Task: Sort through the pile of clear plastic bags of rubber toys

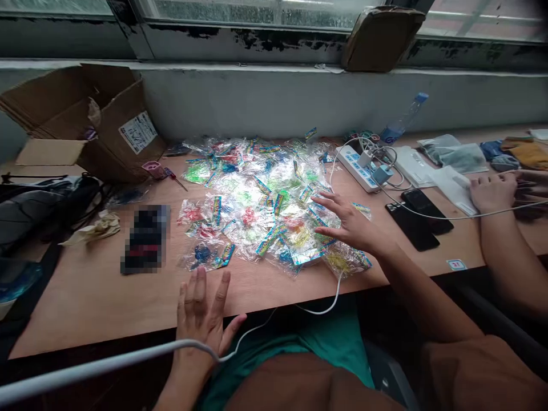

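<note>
A wide heap of clear plastic packets (246, 197) with bright printed header labels covers the middle of the table; red, green, blue and yellow items show inside them. My left hand (203, 311) is at the table's front edge, fingers spread, empty, just below a packet with a dark blue item (203, 254). On the right side of the heap, my right hand (349, 222) hovers over or rests on the packets, fingers apart and holding nothing. Whether its fingertips touch the plastic I cannot tell. A packet with a yellow item (340, 262) lies below that hand.
An open cardboard box (115, 125) stands at back left, with scissors (165, 171) before it. A power strip (359, 168), plastic bottle (402, 123) and two phones (417, 225) are to the right. Another person's hand (494, 191) rests farther right. A white cable (128, 359) crosses the foreground.
</note>
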Action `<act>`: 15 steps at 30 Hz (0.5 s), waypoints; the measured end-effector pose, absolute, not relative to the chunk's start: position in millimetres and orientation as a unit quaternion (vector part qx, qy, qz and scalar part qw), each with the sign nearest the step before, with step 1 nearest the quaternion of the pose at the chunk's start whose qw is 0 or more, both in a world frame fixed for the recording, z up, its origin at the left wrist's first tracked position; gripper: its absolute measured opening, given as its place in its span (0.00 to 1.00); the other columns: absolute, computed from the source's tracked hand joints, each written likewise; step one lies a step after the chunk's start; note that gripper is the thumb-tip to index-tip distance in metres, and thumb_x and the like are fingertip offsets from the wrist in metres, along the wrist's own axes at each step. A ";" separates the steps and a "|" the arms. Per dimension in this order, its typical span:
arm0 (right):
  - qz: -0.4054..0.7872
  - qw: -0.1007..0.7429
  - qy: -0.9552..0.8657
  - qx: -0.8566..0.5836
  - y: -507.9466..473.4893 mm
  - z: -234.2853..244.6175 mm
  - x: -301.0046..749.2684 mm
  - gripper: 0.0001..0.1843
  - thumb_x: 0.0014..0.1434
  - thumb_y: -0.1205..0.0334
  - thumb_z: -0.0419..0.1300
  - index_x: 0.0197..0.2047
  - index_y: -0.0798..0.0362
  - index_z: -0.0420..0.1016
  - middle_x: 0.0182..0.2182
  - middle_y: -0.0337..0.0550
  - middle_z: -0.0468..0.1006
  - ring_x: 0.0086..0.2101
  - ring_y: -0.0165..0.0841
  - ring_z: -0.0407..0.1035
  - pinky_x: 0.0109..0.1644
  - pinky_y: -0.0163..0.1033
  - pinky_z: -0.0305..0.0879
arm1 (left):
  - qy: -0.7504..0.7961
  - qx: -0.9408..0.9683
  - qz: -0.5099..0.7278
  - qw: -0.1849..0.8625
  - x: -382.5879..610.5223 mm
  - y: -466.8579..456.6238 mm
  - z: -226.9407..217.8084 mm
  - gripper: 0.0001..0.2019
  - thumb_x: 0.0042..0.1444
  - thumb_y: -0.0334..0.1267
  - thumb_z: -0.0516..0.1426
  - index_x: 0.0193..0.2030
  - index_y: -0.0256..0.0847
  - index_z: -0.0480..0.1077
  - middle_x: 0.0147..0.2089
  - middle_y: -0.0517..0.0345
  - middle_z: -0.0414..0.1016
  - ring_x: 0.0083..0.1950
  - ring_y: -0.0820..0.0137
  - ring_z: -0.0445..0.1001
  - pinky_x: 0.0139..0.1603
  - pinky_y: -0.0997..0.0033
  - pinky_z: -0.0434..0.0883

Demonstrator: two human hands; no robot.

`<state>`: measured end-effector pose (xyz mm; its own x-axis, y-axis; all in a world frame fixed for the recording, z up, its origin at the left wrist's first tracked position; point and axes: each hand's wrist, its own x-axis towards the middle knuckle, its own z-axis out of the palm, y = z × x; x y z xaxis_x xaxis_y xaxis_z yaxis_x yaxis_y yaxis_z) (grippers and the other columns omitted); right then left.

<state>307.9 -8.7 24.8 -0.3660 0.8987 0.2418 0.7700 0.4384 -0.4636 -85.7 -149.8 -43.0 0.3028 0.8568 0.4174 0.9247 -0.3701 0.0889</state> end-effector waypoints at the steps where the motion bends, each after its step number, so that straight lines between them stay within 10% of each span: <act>1: 0.132 0.223 -0.798 -0.544 -19.0 24.2 312.0 0.42 0.64 0.35 0.64 0.75 0.41 0.62 0.74 0.55 0.60 0.72 0.55 0.57 0.74 0.66 0.58 | -0.558 -0.803 -0.195 0.080 -86.4 -144.2 -39.5 0.42 0.71 0.56 0.53 0.83 0.51 0.36 0.85 0.45 0.26 0.84 0.43 0.37 0.81 0.35 0.44; 15: 0.151 0.183 -0.742 -0.627 -100.9 -31.6 337.9 0.45 0.65 0.34 0.61 0.79 0.35 0.52 0.81 0.49 0.43 0.79 0.56 0.34 0.77 0.73 0.41 | -0.626 -0.767 -0.142 0.017 -34.1 -64.9 -30.1 0.59 0.61 0.76 0.50 0.82 0.39 0.27 0.84 0.31 0.23 0.84 0.36 0.33 0.76 0.21 0.40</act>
